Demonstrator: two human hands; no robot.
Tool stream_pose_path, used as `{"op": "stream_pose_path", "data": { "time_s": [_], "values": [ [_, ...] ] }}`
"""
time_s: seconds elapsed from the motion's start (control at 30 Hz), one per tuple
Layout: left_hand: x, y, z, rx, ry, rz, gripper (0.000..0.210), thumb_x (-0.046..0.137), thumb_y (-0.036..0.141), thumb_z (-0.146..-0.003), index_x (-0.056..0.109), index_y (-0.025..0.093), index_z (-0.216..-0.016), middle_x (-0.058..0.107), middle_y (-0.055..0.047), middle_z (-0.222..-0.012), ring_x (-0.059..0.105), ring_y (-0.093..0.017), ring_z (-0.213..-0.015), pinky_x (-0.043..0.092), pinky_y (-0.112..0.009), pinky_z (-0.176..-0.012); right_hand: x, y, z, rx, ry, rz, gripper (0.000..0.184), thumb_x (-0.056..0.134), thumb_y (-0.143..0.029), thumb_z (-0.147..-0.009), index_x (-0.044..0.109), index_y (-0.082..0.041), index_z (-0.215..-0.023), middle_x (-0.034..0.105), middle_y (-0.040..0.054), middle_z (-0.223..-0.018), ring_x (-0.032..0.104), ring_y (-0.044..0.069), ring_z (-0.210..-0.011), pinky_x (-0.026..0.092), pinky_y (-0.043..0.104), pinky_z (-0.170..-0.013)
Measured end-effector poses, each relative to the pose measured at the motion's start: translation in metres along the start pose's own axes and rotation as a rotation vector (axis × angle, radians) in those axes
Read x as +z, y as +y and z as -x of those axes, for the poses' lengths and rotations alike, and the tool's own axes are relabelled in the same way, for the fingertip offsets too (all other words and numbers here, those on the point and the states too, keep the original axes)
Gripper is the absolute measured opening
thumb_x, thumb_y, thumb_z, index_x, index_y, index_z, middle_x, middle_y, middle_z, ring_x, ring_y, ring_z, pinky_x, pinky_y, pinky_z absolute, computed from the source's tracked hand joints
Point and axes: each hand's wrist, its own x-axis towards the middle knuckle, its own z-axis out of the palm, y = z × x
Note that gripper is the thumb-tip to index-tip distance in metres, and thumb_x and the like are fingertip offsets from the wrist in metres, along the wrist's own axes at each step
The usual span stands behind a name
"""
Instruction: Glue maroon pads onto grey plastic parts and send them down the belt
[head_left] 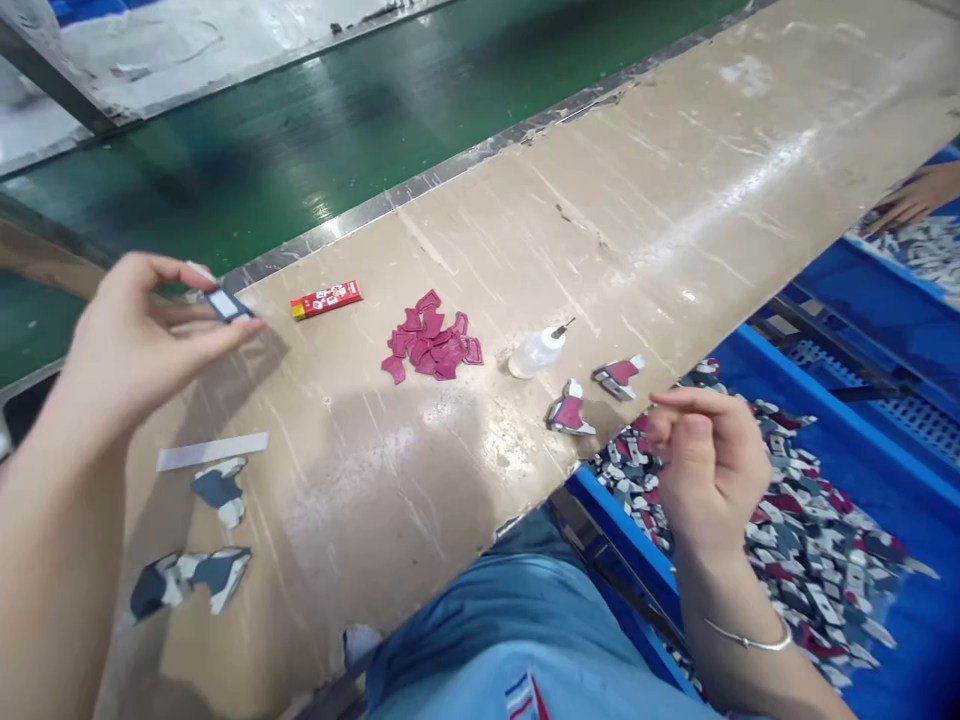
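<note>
Left hand (139, 335) pinching small grey-and-white piece (225, 303) between thumb and fingers, above left part of tan table (675, 200). Right hand (712, 465) half curled, pointer finger out, over blue bin (926, 620) full of small parts (817, 540); cannot tell if anything in it. Near right hand, on table: two pink-topped pieces (619, 376), then white bottle (534, 357) with thin tip. Farther left: pile of pink patches (435, 345), red packet (328, 299). Below left hand: white strip (212, 452), grey-and-white bits (217, 488). Past table: green belt (300, 130). Far right: other person's hand (911, 200).
</note>
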Motion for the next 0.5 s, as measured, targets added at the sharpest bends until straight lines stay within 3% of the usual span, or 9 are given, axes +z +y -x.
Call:
{"op": "stream_pose_path", "data": {
  "time_s": [0.07,0.1,0.17,0.23,0.27,0.33,0.43,0.5],
  "values": [
    [-0.005,-0.008,0.048,0.166,0.049,0.338,0.044,0.095,0.028,-0.065,0.058,0.024,-0.087,0.072,-0.002,-0.123,0.072,-0.027,-0.123,0.061,-0.056,-0.115,0.02,-0.018,0.009,0.223,-0.21,-0.415,0.049,0.061,-0.075,-0.103,0.071,-0.027,-0.098,0.047,-0.0065,-0.057,0.038,0.014,-0.044,0.034,0.026,-0.044],
    [-0.008,-0.013,0.072,0.185,0.034,0.426,0.041,0.094,0.023,-0.066,0.059,0.026,-0.087,0.072,-0.001,-0.123,0.07,-0.028,-0.129,0.066,-0.053,-0.111,0.032,-0.027,0.013,0.358,-0.362,-0.611,0.056,0.056,-0.082,-0.101,0.071,-0.028,-0.099,0.043,-0.008,-0.055,0.031,0.013,-0.041,0.031,0.025,-0.04],
    [-0.013,-0.022,0.12,0.171,0.093,0.457,0.051,0.094,0.013,-0.062,0.07,0.035,-0.1,0.071,0.002,-0.125,0.069,-0.03,-0.134,0.074,-0.046,-0.095,0.056,-0.036,0.016,0.59,-0.6,-0.918,0.071,0.05,-0.096,-0.093,0.072,-0.029,-0.106,0.042,-0.0092,-0.057,0.021,0.012,-0.039,0.024,0.025,-0.034],
    [-0.012,-0.031,0.162,0.067,0.135,0.485,0.071,0.095,0.012,-0.063,0.072,0.048,-0.119,0.067,0.005,-0.138,0.07,-0.032,-0.136,0.075,-0.045,-0.093,0.075,-0.034,0.011,0.713,-0.704,-1.109,0.076,0.056,-0.096,-0.09,0.073,-0.027,-0.117,0.046,-0.0089,-0.063,0.019,0.011,-0.042,0.022,0.025,-0.032],
    [-0.009,-0.035,0.18,0.032,0.121,0.511,0.073,0.095,0.014,-0.066,0.071,0.052,-0.124,0.066,0.005,-0.142,0.077,-0.031,-0.123,0.076,-0.045,-0.089,0.082,-0.027,0.006,0.74,-0.722,-1.188,0.072,0.064,-0.09,-0.091,0.073,-0.025,-0.122,0.048,-0.0086,-0.066,0.022,0.011,-0.044,0.023,0.024,-0.032],
    [0.004,-0.041,0.209,-0.025,0.054,0.598,0.065,0.091,0.017,-0.078,0.07,0.05,-0.129,0.066,0.001,-0.143,0.083,-0.027,-0.104,0.077,-0.042,-0.085,0.089,-0.008,-0.01,0.803,-0.753,-1.358,0.053,0.08,-0.061,-0.096,0.071,-0.021,-0.129,0.056,-0.0081,-0.073,0.034,0.008,-0.049,0.033,0.018,-0.037],
    [0.032,-0.046,0.231,-0.063,0.044,0.782,0.054,0.084,0.016,-0.089,0.067,0.04,-0.134,0.068,-0.003,-0.139,0.085,-0.022,-0.103,0.075,-0.031,-0.086,0.092,0.023,-0.037,1.084,-0.761,-1.688,0.029,0.083,-0.023,-0.098,0.07,-0.017,-0.123,0.066,-0.0062,-0.079,0.054,0.006,-0.059,0.05,0.012,-0.05],
    [0.048,-0.047,0.236,-0.087,0.052,0.875,0.061,0.083,0.015,-0.09,0.062,0.036,-0.143,0.068,-0.006,-0.141,0.084,-0.021,-0.108,0.072,-0.027,-0.088,0.093,0.032,-0.049,1.23,-0.772,-1.72,0.008,0.077,-0.02,-0.1,0.074,-0.015,-0.105,0.063,-0.008,-0.067,0.053,0.005,-0.051,0.046,0.015,-0.044]
  ]
}}
